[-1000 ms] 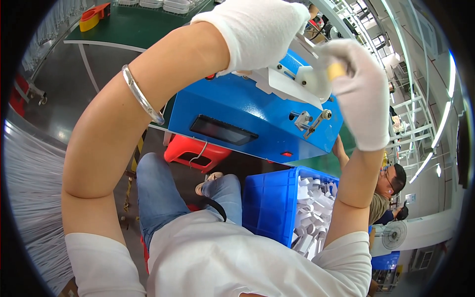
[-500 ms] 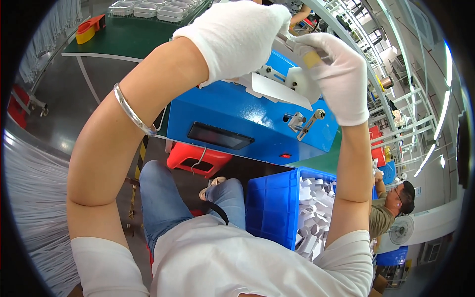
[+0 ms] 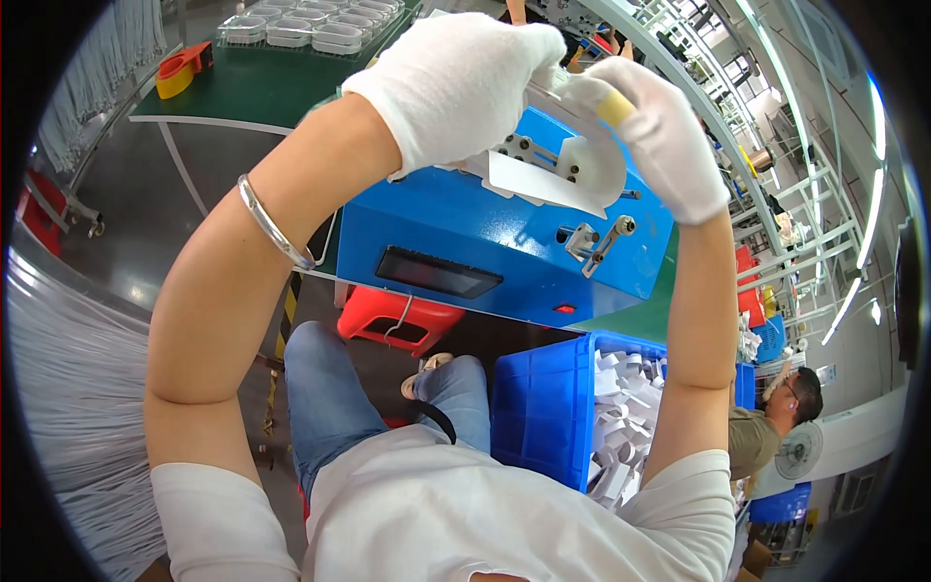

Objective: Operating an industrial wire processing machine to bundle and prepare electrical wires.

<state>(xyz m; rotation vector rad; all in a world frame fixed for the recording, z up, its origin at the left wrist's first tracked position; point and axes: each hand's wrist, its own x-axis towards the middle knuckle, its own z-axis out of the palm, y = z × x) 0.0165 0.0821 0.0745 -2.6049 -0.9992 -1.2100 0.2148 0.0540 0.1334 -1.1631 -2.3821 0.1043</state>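
Both my hands wear white gloves and meet above the far side of a blue machine (image 3: 427,228). My left hand (image 3: 465,82) is closed, its fingertips pinched toward the right hand; what they grip is mostly hidden by the glove. Beside it, my right hand (image 3: 664,136) is closed too, with a yellow band (image 3: 614,109) round one finger. A small pale piece shows between the two hands, too little to name. Beneath them, a white strip (image 3: 543,184) lies across the machine, near a round white disc (image 3: 599,165) and metal brackets (image 3: 592,242).
A blue bin (image 3: 543,407) heaped with white strip loops (image 3: 621,417) stands right of my legs. A red stool (image 3: 402,315) is under the machine. Clear plastic trays (image 3: 310,24) and a red-and-yellow tape dispenser (image 3: 181,73) rest on the green table (image 3: 252,87). Another person (image 3: 776,422) works at right.
My right hand has turned slightly, its wrist swinging outward and up. Both hands stay together above the machine, and the whole view has shifted a little.
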